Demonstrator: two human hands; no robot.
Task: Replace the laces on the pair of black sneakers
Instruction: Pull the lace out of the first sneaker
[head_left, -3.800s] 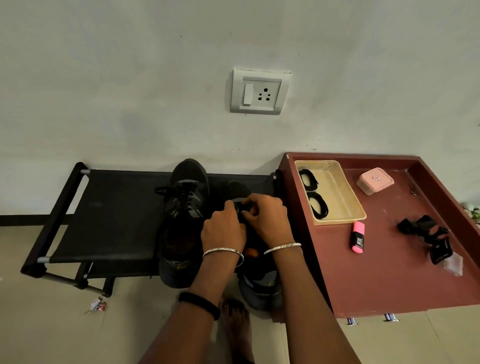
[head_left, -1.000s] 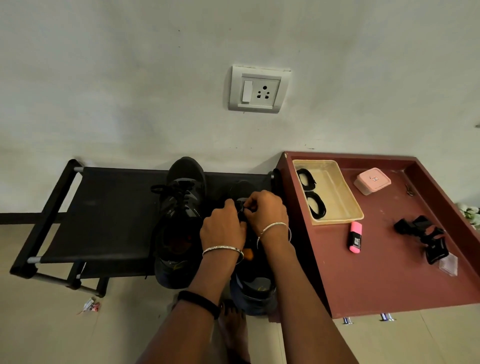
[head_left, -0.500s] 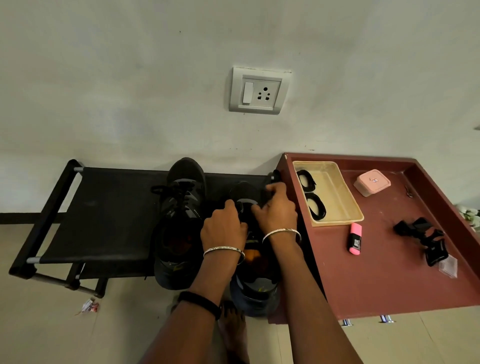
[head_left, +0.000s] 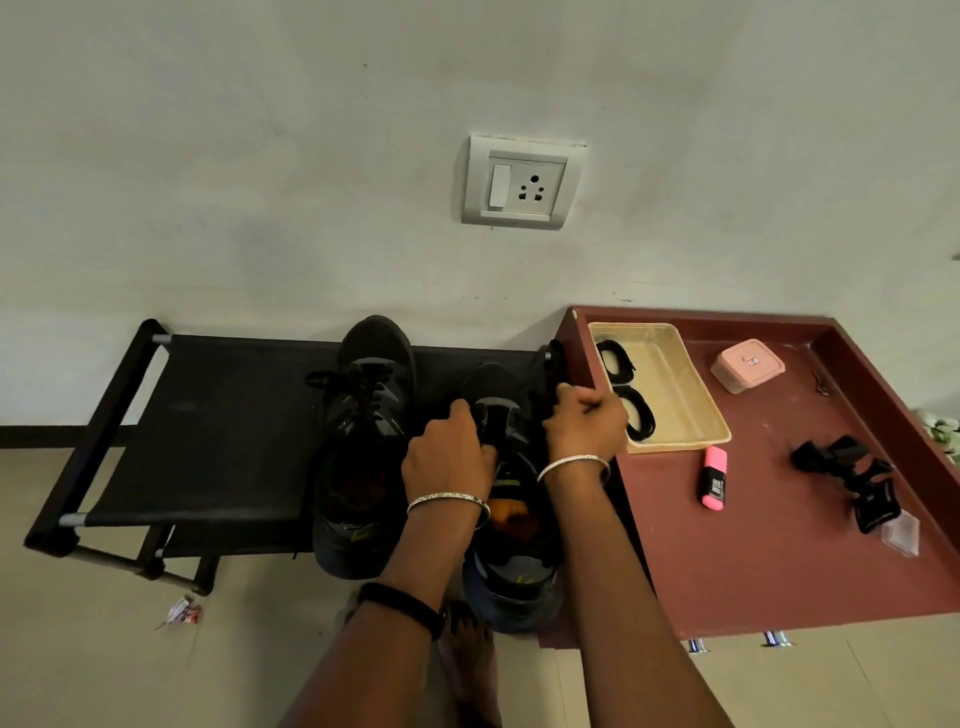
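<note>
sneakers (head_left: 371, 410) on rack (head_left: 218, 415) | table (head_left: 779, 551) right of rack | tray (head_left: 675, 364) on table, laces (head_left: 638, 418) inside

Both sneakers sit on the black rack (head_left: 208, 415), toes to the wall. Your left hand (head_left: 449, 460) grips the right sneaker (head_left: 511, 582) at its tongue. Your right hand (head_left: 584, 423) is at the shoe's right edge with fingers curled; what it holds is too dark to tell. Coiled black laces (head_left: 638, 422) lie in the tray (head_left: 680, 395) on the desk (head_left: 779, 571).

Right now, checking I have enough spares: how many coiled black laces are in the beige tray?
2. One coil lies in the tray's far left corner; the other lies nearer along the same side, partly hidden behind the right hand.
</note>
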